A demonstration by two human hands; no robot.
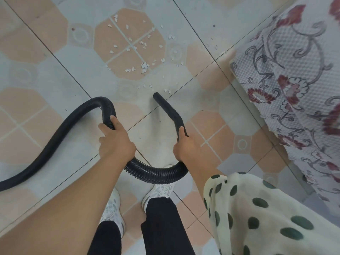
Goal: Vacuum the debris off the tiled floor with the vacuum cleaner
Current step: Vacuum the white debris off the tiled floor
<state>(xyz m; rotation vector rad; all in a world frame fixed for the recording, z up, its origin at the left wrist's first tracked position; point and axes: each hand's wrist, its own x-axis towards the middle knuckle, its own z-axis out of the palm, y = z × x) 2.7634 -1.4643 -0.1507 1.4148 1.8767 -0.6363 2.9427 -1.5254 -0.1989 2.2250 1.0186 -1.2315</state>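
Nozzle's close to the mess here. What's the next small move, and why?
Probably ease the nozzle forward with the right hand: its tip sits just short of the nearest white chips, and most of the debris lies farther ahead. The left hand grips the hose.

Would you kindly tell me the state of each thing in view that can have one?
left hand, grips the hose mid-length.
right hand, grips the nozzle at its rear end.
hose, curved in a loop between the hands.
nozzle, tip aimed at the debris, just short of the nearest bits.
debris, scattered on the tiled floor, not yet picked up.
floral cloth, draped at the right.
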